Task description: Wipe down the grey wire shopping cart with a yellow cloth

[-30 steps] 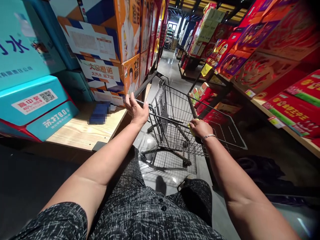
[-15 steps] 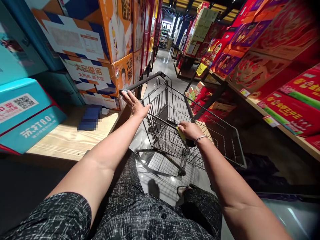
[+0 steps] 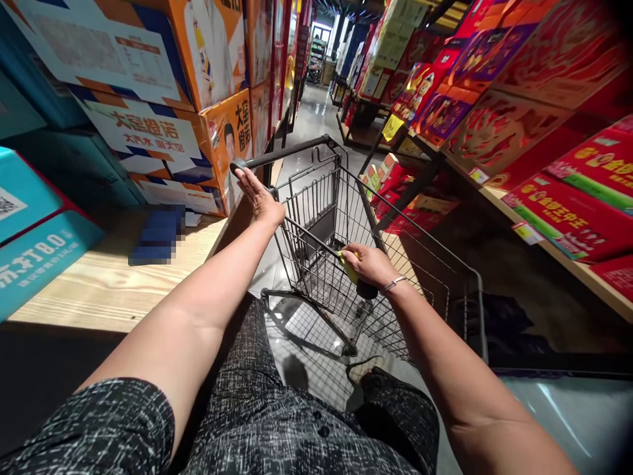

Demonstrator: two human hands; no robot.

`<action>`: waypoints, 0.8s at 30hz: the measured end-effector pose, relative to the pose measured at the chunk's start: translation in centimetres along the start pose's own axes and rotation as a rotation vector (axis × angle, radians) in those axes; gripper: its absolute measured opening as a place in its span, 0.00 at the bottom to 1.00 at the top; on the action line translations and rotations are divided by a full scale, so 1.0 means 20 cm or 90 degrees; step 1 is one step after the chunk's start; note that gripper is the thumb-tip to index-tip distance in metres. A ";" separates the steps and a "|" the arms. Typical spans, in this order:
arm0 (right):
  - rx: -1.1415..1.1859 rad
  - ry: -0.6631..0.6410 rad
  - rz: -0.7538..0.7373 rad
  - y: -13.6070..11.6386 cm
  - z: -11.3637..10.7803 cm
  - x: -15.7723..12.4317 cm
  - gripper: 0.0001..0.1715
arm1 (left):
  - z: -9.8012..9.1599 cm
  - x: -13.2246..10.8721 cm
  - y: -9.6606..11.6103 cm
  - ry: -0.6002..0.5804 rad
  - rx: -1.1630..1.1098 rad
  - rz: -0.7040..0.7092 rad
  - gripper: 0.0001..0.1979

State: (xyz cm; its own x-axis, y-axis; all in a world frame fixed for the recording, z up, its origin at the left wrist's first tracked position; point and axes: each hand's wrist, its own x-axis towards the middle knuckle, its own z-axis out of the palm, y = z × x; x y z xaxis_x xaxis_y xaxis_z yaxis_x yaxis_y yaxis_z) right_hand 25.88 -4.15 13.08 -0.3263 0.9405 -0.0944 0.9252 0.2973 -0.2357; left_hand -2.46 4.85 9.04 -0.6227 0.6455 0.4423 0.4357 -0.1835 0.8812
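A black wire shopping cart (image 3: 316, 231) stands in front of me, turned at an angle in the aisle. My left hand (image 3: 262, 201) lies against the near end of its handle bar (image 3: 287, 150), fingers stretched out rather than wrapped round. At the near side rim of the basket, my right hand (image 3: 370, 265) is closed round a small yellow object with a dark rounded end (image 3: 366, 290). My fingers cover much of that object, so its kind cannot be made out. No goods show in the basket.
Orange and white drink cartons (image 3: 143, 132) are stacked on a wooden shelf (image 3: 99, 300) at left, with a turquoise carton (image 3: 34, 231) and a dark blue, partly blurred item (image 3: 153, 234). Red gift boxes (image 3: 558, 211) line the right shelf. The tiled aisle floor (image 3: 316, 109) runs ahead.
The shelves have shifted slightly left in view. The cart has turned a little, its front end swinging toward me. Both hands stay on or beside it, the right still closed on the yellow object.
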 end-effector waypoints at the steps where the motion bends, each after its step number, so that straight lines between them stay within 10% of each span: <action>1: 0.007 -0.004 -0.002 -0.01 0.00 0.00 0.21 | 0.01 0.02 -0.01 -0.011 -0.008 -0.003 0.64; 11: 0.207 -0.178 -0.067 0.01 -0.03 0.18 0.22 | 0.14 0.04 0.02 -0.049 0.012 -0.195 0.63; 20: 0.016 0.299 -0.238 -0.17 -0.10 0.89 0.39 | 0.29 0.13 -0.17 -0.083 -0.027 -0.099 0.60; 24: -0.041 0.371 -0.272 -0.18 0.02 1.09 0.35 | 0.36 0.19 -0.26 -0.115 -0.047 -0.044 0.56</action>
State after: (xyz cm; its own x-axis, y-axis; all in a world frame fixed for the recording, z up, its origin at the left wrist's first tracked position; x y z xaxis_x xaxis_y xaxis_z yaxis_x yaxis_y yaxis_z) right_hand 15.42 15.25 11.42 -0.5217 0.6697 0.5286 0.7559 0.6500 -0.0775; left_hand -2.49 13.65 4.90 -0.5205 0.7794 0.3487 0.3433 -0.1829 0.9213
